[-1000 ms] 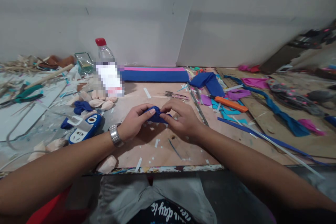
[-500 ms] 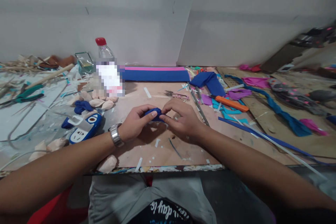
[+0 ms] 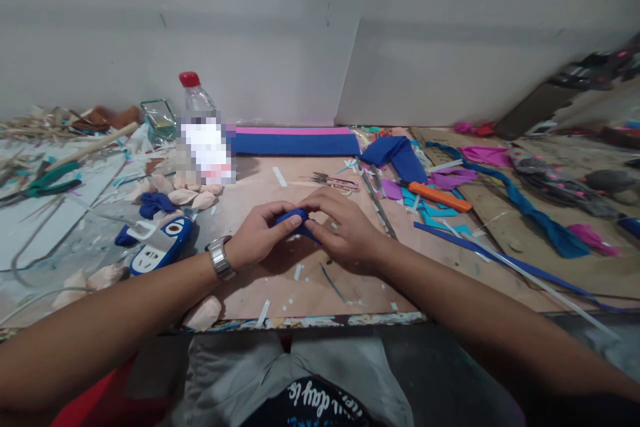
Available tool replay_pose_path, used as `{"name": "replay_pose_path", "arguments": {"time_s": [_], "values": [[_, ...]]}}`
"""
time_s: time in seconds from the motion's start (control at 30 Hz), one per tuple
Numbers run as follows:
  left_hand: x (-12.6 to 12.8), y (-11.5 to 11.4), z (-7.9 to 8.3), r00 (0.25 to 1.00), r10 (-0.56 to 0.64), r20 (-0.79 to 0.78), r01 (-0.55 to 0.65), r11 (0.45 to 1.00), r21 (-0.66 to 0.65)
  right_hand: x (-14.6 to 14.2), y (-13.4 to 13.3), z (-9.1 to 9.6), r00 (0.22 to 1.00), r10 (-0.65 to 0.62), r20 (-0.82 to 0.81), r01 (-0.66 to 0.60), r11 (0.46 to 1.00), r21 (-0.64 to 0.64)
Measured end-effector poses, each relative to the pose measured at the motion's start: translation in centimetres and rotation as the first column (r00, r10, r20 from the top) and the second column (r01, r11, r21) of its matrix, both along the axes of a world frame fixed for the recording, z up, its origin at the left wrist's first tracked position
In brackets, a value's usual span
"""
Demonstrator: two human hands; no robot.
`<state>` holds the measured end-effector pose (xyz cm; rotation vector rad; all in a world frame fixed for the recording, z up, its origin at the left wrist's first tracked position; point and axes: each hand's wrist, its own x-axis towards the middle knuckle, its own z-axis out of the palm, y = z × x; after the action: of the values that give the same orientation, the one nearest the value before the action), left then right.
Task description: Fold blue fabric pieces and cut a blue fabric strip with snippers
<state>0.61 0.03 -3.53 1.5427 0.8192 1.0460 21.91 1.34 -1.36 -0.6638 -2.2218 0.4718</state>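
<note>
A small piece of blue fabric [image 3: 291, 217] is held between my two hands, low above the tabletop in front of me. My left hand [image 3: 261, 232] pinches it from the left with the thumb on top, a metal watch [image 3: 219, 258] on that wrist. From the right, my right hand [image 3: 345, 227] grips it with thumb and fingertips. A loose blue end hangs between the thumbs. Part of the fabric is hidden by the fingers. Behind my hands lie small thread snips [image 3: 336, 181].
Left of my arm are a blue-and-white power strip [image 3: 160, 250], several pale wrapped pieces [image 3: 203, 199] and a bottle [image 3: 200, 100]. A blue and pink fabric stack [image 3: 295, 142] lies by the wall. An orange cutter [image 3: 437, 195] and fabric scraps lie on the right.
My right fingers have curled further over the blue fabric, closing toward my left hand. A loose blue end now shows below the thumbs.
</note>
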Motion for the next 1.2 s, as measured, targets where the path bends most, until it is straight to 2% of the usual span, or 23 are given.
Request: {"name": "replay_pose_path", "arguments": {"time_s": [0.1,0.2,0.3,0.4,0.5,0.8,1.07,1.2], "values": [[0.08,-0.03,-0.13,1.000,-0.017,-0.001,0.017,1.000,0.001,-0.01,0.02,0.05,1.000,-0.006,0.004,0.006,1.000,-0.002],[0.08,-0.07,-0.41,1.000,0.018,0.014,-0.018,1.000,-0.009,0.01,0.10,-0.01,1.000,-0.023,0.017,0.023,1.000,-0.004],[0.02,-0.09,-0.68,0.997,0.076,0.025,-0.077,0.995,0.059,0.04,0.15,-0.10,0.998,-0.038,0.045,0.039,0.999,-0.020],[-0.01,-0.12,-0.79,0.992,0.120,-0.025,-0.115,0.983,0.146,0.01,0.12,-0.09,0.996,-0.054,0.064,0.057,0.998,-0.041],[0.03,-0.16,-0.72,0.987,0.147,-0.067,-0.133,0.975,0.179,-0.08,0.08,-0.02,0.995,-0.064,0.074,0.067,0.997,-0.044],[0.08,-0.15,-0.68,0.985,0.159,-0.061,-0.148,0.977,0.152,-0.26,-0.28,-0.36,0.988,-0.152,0.032,0.154,0.984,-0.084],[0.11,-0.33,-0.55,0.985,0.122,-0.125,-0.113,0.991,0.077,-0.23,-0.37,-0.31,0.991,-0.132,0.026,0.134,0.986,-0.095],[-0.02,-0.16,-0.59,0.991,0.091,-0.097,-0.086,0.995,0.055,-0.18,-0.47,-0.19,0.992,-0.117,0.039,0.120,0.987,-0.109]]}}
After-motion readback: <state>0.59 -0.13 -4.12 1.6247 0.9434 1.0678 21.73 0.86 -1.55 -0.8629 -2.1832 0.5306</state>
